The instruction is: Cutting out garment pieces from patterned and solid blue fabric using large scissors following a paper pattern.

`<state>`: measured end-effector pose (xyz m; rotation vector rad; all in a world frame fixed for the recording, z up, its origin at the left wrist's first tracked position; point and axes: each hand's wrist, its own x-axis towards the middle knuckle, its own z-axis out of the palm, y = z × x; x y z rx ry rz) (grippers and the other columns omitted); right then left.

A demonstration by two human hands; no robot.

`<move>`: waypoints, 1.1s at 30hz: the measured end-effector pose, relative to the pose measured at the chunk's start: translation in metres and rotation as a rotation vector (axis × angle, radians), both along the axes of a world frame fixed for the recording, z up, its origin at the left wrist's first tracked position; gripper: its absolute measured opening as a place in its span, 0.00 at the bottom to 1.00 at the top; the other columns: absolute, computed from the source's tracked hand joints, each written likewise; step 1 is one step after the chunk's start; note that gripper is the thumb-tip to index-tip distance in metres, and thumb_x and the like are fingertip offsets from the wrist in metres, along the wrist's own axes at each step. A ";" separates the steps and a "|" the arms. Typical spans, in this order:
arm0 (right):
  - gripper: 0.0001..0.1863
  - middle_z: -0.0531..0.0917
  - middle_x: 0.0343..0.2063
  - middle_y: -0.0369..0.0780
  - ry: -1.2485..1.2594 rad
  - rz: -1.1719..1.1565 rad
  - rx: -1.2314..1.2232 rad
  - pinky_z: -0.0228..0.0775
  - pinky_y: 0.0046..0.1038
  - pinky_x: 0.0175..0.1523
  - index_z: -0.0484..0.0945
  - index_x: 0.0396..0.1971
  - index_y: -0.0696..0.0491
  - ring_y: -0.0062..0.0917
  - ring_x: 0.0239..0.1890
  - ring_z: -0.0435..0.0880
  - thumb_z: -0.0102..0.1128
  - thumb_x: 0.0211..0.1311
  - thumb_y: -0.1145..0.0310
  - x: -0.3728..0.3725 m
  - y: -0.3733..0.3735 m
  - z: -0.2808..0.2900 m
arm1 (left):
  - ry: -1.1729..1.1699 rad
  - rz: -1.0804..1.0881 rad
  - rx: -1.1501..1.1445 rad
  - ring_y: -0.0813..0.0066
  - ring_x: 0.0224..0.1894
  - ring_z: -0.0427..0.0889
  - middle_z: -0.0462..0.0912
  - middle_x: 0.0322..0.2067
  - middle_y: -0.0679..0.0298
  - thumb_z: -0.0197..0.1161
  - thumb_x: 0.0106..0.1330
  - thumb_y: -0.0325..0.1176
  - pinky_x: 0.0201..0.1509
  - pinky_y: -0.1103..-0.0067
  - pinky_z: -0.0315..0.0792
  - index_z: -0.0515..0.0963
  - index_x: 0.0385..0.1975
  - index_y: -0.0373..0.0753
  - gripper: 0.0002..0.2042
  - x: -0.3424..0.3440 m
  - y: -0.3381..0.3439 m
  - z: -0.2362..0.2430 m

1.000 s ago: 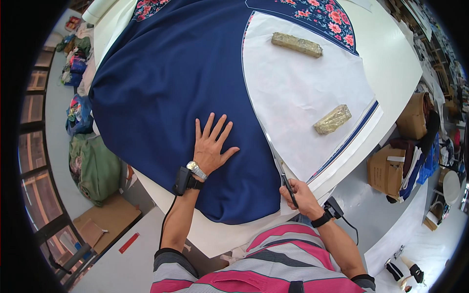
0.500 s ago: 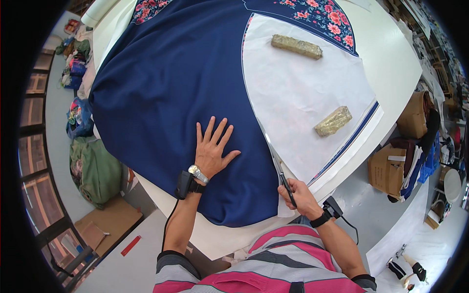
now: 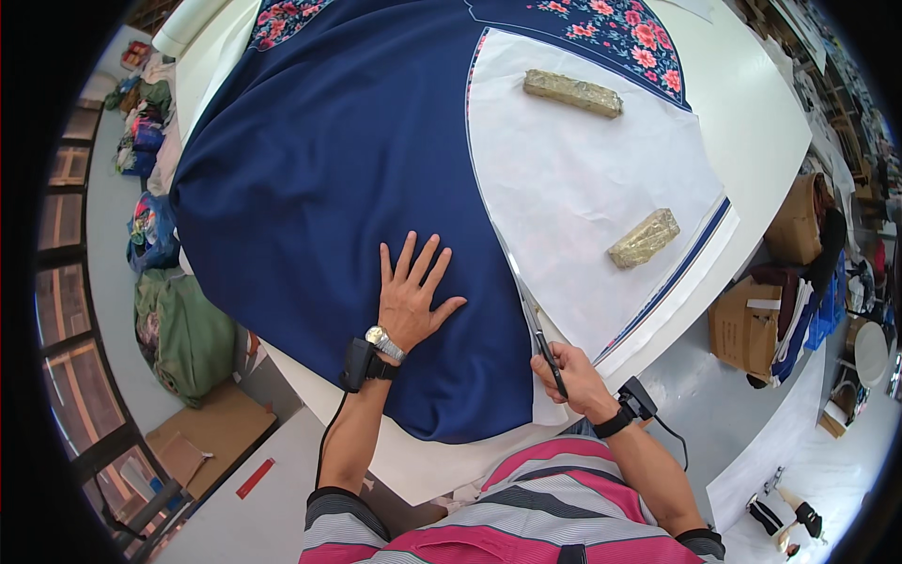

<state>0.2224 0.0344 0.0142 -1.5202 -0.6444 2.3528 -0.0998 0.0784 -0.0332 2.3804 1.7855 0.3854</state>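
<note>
My left hand (image 3: pixel 411 299) lies flat on the navy blue fabric (image 3: pixel 319 197), fingers spread. My right hand (image 3: pixel 578 378) is closed around the dark handles of a pair of scissors (image 3: pixel 536 331). The scissors' long blades point away from me, along the boundary between the fabric and a large white pattern sheet (image 3: pixel 554 179) with a curved left side. Two wrapped, block-shaped weights rest on that sheet: a longer one (image 3: pixel 573 93) at the far end and a shorter one (image 3: pixel 645 239) nearer my right hand. Floral printed areas (image 3: pixel 644 42) show at the fabric's far edge.
Under the fabric is a white table (image 3: pixel 761 122); its edge runs close to my body. Cardboard boxes (image 3: pixel 742 329) stand on the floor at right. On the left are a green cloth bundle (image 3: pixel 183 334), bagged fabrics (image 3: pixel 153 230) and a red strip (image 3: pixel 255 477).
The picture has shifted slightly, with things sitting a little lower. My left hand stays flat on the fabric, and the scissors remain in my right hand at nearly the same spot.
</note>
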 end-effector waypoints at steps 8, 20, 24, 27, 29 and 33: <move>0.18 0.66 0.15 0.27 -0.068 0.020 0.010 0.51 0.20 0.18 0.71 0.33 0.51 0.11 0.13 0.62 0.68 0.75 0.57 -0.015 0.013 0.007 | -0.009 -0.003 0.006 0.46 0.82 0.55 0.65 0.77 0.57 0.71 0.64 0.59 0.81 0.37 0.42 0.72 0.73 0.45 0.40 0.000 -0.001 0.001; 0.21 0.69 0.16 0.28 -0.033 -0.012 0.017 0.49 0.21 0.17 0.73 0.33 0.53 0.12 0.12 0.63 0.71 0.72 0.52 -0.020 0.014 0.001 | -0.024 -0.007 0.000 0.44 0.81 0.56 0.67 0.76 0.56 0.72 0.63 0.58 0.80 0.36 0.43 0.72 0.73 0.43 0.40 0.001 0.001 0.005; 0.19 0.66 0.15 0.27 -0.050 -0.003 0.014 0.50 0.20 0.18 0.70 0.32 0.50 0.11 0.13 0.61 0.67 0.75 0.55 -0.027 0.020 0.001 | -0.031 -0.007 -0.003 0.44 0.81 0.56 0.67 0.76 0.56 0.74 0.62 0.56 0.80 0.36 0.44 0.72 0.72 0.43 0.40 0.000 0.001 0.005; 0.22 0.68 0.15 0.29 -0.019 -0.042 0.005 0.48 0.21 0.17 0.73 0.33 0.53 0.12 0.12 0.62 0.71 0.71 0.50 -0.027 0.018 -0.003 | -0.036 -0.009 -0.006 0.43 0.81 0.56 0.67 0.76 0.55 0.75 0.61 0.55 0.80 0.35 0.44 0.72 0.72 0.43 0.41 0.001 0.002 0.006; 0.23 0.68 0.15 0.29 0.061 -0.053 -0.019 0.48 0.21 0.17 0.73 0.34 0.53 0.12 0.12 0.62 0.72 0.71 0.49 -0.026 0.017 -0.004 | -0.037 -0.012 -0.007 0.43 0.81 0.56 0.67 0.76 0.55 0.75 0.61 0.55 0.80 0.36 0.44 0.72 0.73 0.43 0.41 0.001 0.002 0.006; 0.20 0.66 0.15 0.27 0.044 -0.028 -0.024 0.49 0.20 0.17 0.70 0.33 0.50 0.12 0.13 0.61 0.68 0.75 0.53 -0.030 0.021 0.004 | -0.035 -0.007 -0.015 0.43 0.81 0.56 0.66 0.76 0.56 0.76 0.61 0.55 0.80 0.36 0.44 0.72 0.73 0.43 0.41 0.000 0.001 0.006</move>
